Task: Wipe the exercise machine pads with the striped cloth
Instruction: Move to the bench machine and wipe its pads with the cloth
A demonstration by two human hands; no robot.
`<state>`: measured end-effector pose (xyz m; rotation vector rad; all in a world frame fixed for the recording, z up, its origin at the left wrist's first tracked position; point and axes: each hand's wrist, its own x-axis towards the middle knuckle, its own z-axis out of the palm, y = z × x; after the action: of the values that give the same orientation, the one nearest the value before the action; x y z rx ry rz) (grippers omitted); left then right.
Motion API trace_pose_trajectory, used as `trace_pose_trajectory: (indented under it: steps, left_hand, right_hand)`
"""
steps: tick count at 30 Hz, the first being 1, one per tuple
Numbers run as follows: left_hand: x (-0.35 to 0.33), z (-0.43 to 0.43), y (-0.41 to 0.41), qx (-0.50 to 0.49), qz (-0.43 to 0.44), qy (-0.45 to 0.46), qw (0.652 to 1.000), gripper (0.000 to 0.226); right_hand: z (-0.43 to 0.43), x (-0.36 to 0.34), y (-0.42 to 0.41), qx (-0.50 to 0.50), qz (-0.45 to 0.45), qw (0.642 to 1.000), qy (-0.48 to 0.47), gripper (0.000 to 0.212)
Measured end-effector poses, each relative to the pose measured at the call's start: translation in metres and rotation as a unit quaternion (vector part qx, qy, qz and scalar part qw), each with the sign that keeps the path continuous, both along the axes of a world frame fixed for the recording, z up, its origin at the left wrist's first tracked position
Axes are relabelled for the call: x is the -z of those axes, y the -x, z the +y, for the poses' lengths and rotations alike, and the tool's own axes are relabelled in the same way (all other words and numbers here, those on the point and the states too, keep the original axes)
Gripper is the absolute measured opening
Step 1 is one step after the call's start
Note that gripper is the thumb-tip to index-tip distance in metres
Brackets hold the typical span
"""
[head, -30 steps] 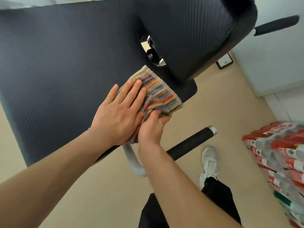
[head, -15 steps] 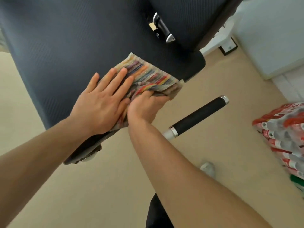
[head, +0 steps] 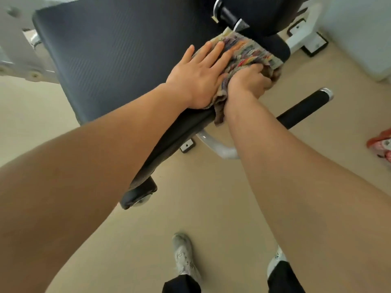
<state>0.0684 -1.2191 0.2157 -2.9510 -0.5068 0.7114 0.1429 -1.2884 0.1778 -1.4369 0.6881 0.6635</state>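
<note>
A large dark textured seat pad (head: pixel 118 53) of the exercise machine fills the upper left. The striped cloth (head: pixel 246 50), multicoloured, lies over the pad's near right corner and hangs over its edge. My left hand (head: pixel 198 76) lies flat, fingers spread, pressing the cloth's left part onto the pad. My right hand (head: pixel 250 81) is clenched around the cloth's bunched lower edge at the pad's rim. A second dark pad (head: pixel 260 11) rises behind the cloth at the top.
A black foam handle (head: pixel 304 109) with a chrome cap sticks out to the right on a white curved tube (head: pixel 218 148). White frame feet (head: pixel 304 37) stand at the upper right. Red packaged bottles (head: pixel 380 143) lie at the right edge. My two shoes (head: pixel 184 254) stand on beige floor.
Both hands have slid the cloth toward the pad's far right corner, and my right hand has closed tighter on its bunched edge. The camera has pulled back, so my feet show.
</note>
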Motion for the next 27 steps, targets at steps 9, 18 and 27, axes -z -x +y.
trace_pose_trajectory:
  steps: [9, 18, 27]
  left_hand:
    - [-0.056, -0.01, 0.173, -0.024, -0.02, 0.005, 1.0, 0.066]
    - [-0.061, 0.001, 0.202, 0.069, -0.02, 0.025, 0.997, 0.068]
    - [-0.05, 0.004, 0.163, 0.111, -0.019, 0.044, 0.993, 0.063]
  right_hand:
    - [-0.008, -0.043, 0.16, -0.096, -0.192, 0.977, -0.008, 0.074]
    - [-0.018, -0.049, 0.232, -0.033, -0.215, 0.96, -0.177, 0.076]
    - [-0.012, -0.033, 0.242, 0.027, -0.207, 0.949, -0.237, 0.076]
